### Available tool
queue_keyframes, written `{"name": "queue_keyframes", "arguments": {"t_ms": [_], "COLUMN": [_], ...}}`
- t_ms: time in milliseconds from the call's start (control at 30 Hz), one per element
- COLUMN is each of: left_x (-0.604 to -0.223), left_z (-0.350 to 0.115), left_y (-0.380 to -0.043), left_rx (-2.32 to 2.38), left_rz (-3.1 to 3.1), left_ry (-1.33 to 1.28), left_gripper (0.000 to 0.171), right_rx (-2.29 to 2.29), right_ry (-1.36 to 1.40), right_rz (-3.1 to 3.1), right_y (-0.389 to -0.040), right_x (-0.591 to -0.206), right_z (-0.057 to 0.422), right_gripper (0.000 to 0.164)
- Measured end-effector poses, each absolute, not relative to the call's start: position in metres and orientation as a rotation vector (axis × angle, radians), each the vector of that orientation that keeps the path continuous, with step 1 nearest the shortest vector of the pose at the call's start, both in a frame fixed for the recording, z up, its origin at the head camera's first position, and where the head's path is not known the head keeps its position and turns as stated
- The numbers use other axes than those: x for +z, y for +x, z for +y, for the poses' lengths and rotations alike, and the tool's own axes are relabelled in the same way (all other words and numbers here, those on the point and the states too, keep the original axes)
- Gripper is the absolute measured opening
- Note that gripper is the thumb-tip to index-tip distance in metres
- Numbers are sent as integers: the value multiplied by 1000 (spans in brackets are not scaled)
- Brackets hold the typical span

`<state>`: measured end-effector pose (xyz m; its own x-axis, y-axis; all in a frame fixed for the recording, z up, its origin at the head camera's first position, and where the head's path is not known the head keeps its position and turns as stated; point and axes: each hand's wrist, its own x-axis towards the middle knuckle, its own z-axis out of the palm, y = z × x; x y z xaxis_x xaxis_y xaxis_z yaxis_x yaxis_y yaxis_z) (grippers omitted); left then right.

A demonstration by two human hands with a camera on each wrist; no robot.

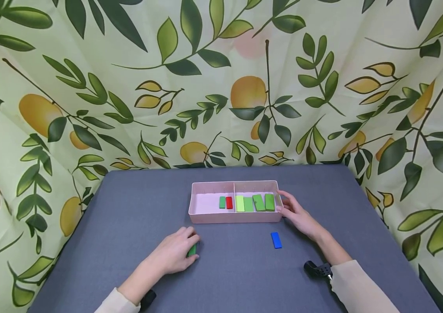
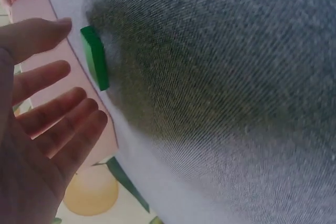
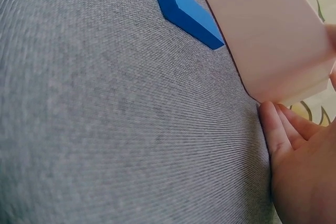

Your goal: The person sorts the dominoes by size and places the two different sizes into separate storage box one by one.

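My left hand [image 1: 174, 253] lies over a green block [image 2: 95, 59] on the table, left of and nearer than a pink box. In the left wrist view its thumb and fingers are spread around the block, apart from it. My right hand [image 1: 303, 219] holds the right end of the pink two-compartment box [image 1: 229, 218], thumb near the front corner and fingers against the end wall. Inside the box's left compartment are a small green block [image 1: 222, 202] and a red block [image 1: 229, 202]. Several green blocks [image 1: 258, 202], one of them lime [image 1: 239, 203], stand in the right compartment.
A blue block [image 1: 276, 240] lies flat on the grey-blue tablecloth [image 1: 229, 278], in front of the box's right half. A leaf-and-fruit patterned curtain [image 1: 221, 87] hangs behind the table and along both sides. Dark bands with devices [image 1: 317, 269] sit at the wrists.
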<state>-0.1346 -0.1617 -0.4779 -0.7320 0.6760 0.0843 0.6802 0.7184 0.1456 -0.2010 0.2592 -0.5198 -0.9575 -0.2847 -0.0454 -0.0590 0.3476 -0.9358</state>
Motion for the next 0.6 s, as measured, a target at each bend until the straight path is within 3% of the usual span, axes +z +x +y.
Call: {"name": "queue_keyframes", "arguments": {"t_ms": [600], "left_x": [-483], "left_z": [-162], "left_y": [-139], "left_rx": [-360], "left_rz": [-2985], "left_ry": [-1140], "left_gripper": [26], "right_rx": [-1674], "right_ry": [-301], "right_rz": [2387], "right_y": [-201], "right_x": [-519], "right_z": [258], "right_gripper": [65]}}
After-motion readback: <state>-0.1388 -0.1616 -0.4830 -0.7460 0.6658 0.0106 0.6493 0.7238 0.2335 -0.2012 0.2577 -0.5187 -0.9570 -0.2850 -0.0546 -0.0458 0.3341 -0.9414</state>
